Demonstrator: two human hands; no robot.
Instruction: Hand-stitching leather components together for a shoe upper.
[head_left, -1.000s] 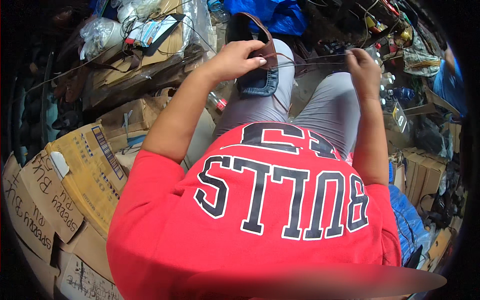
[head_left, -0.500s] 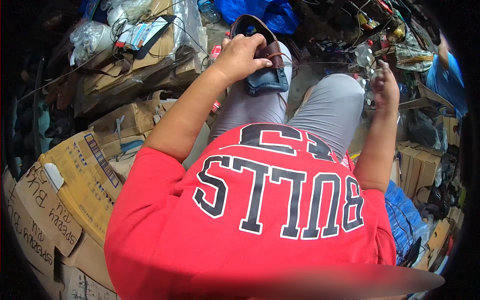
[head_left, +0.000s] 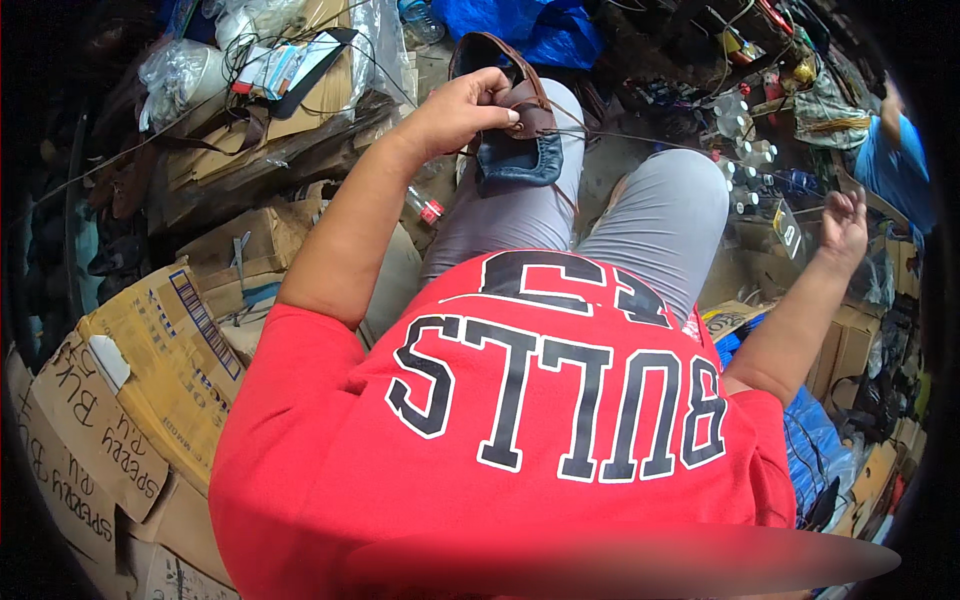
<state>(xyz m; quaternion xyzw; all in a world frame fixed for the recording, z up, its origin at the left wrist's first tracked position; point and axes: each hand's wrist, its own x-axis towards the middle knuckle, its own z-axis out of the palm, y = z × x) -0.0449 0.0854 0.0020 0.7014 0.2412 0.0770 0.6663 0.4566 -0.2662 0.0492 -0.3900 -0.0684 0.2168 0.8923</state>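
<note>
A shoe with a brown leather collar and a dark blue toe rests on my left thigh. My left hand grips it by its brown upper, thumb and fingers pinched near the lace. From the shoe a thin dark thread stretches to the right, toward my right hand. That hand is raised well out to the right, its fingers curled around the thread's end, which is too fine to make out there. A loose brown lace loops over the shoe's opening.
Cardboard boxes crowd my left side. Cardboard sheets and plastic bags are piled at the far left. Several small white bottles stand beyond my right knee. A blue plastic sheet lies ahead; at far right is someone in blue.
My right hand has swung outward to the right and slightly down, drawing the thread longer. My left hand and the shoe have shifted a little, the shoe tilting.
</note>
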